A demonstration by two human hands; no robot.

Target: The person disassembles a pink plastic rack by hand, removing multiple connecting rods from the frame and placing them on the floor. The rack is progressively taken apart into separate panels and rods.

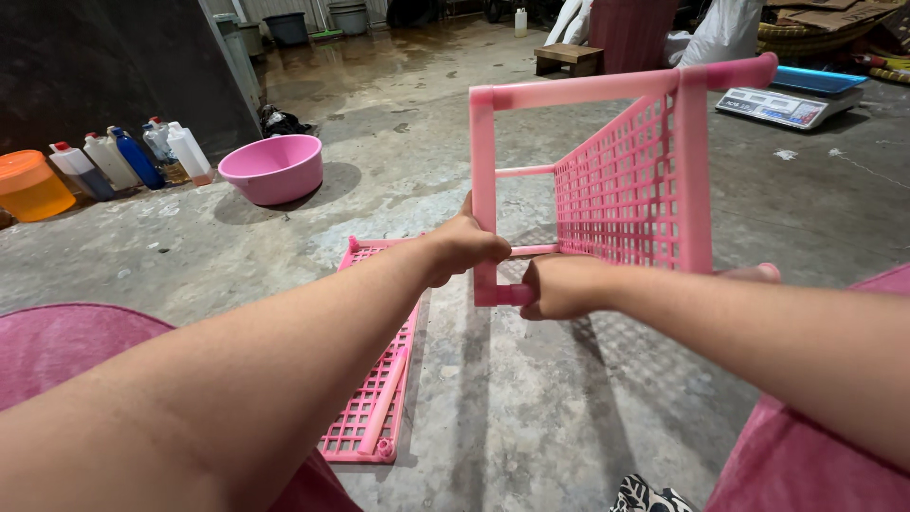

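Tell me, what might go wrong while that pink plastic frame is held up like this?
The pink frame is gripped only at its near corner by the left hand and right hand, so its far end could sag or twist. If it slipped, it might land on the pink grid panel lying on the floor below. The concrete floor looks wet further back, so footing there may be slippery.

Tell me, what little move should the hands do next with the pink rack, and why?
Probably press the rail home. The left hand grips the upright post of the rack; the right hand holds the bottom rail at that corner. Another panel lies flat on the floor.
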